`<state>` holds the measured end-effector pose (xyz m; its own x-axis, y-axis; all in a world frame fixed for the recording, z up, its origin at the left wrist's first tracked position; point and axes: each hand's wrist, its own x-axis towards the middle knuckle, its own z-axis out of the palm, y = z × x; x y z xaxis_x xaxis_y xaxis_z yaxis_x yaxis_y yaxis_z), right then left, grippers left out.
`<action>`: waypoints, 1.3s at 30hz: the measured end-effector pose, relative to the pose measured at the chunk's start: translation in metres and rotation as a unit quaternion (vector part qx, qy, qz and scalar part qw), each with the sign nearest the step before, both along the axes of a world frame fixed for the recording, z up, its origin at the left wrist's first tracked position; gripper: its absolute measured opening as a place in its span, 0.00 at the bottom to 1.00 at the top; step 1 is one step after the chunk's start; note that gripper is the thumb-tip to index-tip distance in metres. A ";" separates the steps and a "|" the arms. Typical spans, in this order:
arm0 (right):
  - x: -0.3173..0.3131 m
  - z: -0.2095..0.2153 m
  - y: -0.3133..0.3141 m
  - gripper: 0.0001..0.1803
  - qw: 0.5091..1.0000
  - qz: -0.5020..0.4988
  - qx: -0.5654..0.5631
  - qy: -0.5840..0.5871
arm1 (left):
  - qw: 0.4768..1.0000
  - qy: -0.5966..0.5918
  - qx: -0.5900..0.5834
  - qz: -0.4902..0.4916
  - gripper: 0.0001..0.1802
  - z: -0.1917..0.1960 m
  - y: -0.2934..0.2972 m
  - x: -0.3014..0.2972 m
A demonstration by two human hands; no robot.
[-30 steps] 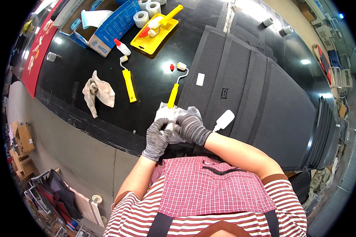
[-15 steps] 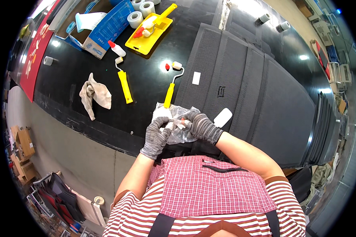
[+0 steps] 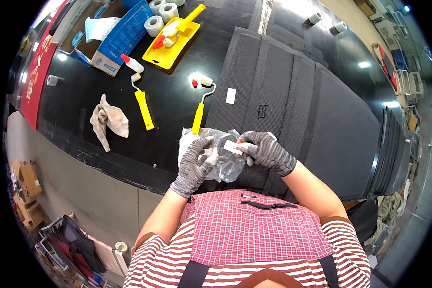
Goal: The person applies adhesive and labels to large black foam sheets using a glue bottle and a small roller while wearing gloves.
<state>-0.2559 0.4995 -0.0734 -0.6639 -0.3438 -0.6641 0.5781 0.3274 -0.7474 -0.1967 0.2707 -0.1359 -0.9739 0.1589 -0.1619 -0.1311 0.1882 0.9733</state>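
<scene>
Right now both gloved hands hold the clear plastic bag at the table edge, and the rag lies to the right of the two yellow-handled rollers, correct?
Not quite. In the head view the rag lies to the left of the two yellow-handled rollers, not the right. The rest stands: the left hand and right hand, both gloved, hold the clear plastic bag at the table edge.

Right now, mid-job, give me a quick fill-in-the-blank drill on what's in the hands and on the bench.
1. Both gloved hands, left hand and right hand, hold a clear plastic ____.
2. The two paint rollers on the black table have ____ handles.
3. The crumpled rag lies to the person's ____ of both rollers.
4. The yellow tray sits beside two rolls of ____.

Missing words: bag; yellow; left; tape
</scene>
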 end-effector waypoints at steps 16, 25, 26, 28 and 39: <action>0.010 0.004 0.042 0.14 0.976 -0.209 -0.063 0.003 | 0.976 -0.158 0.150 -0.018 0.09 0.035 0.073 -0.051; -0.041 -0.031 0.098 0.12 0.980 -0.086 0.073 0.162 | 0.969 0.187 -0.144 -0.073 0.11 0.010 0.089 -0.082; -0.049 -0.032 0.103 0.13 0.978 -0.028 0.124 0.165 | 0.955 0.211 -0.178 -0.109 0.11 0.006 0.090 -0.090; -0.057 -0.046 0.111 0.13 0.974 0.031 0.125 0.187 | 0.943 0.221 -0.197 -0.153 0.11 -0.005 0.094 -0.094; -0.099 -0.050 0.093 0.08 0.904 0.225 0.239 0.275 | 0.914 0.250 -0.246 -0.204 0.14 -0.030 0.109 -0.091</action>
<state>-0.3545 0.5923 -0.1229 -0.8036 -0.4222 -0.4195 -0.1100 0.7981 -0.5924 -0.2879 0.3793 -0.1658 -0.8223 0.5522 0.1375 0.4847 0.5529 0.6778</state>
